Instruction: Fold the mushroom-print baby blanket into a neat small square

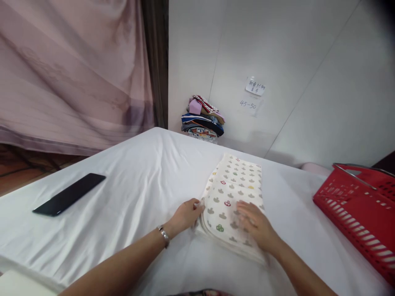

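Observation:
A cream cloth [228, 193] printed with small grey, red, green and yellow mushroom-like shapes lies folded in layers on the white-covered table. At its left edge, my left hand [184, 214] has thumb and fingers closed on the stacked layers; a silver bracelet [164, 237] is on that wrist. My right hand [257, 226] rests over the right side of the near fold, its fingers stretched out and somewhat blurred by motion. The near part of the cloth lies between both hands, and its long far part extends toward the wall.
A black phone-like slab [69, 195] lies at left. On the right stands a red plastic basket [358, 205] with metal handles. Folded fabrics [203, 119] are piled at the table's far edge, against the white wall [277, 49]. A pink curtain [77, 74] hangs at left.

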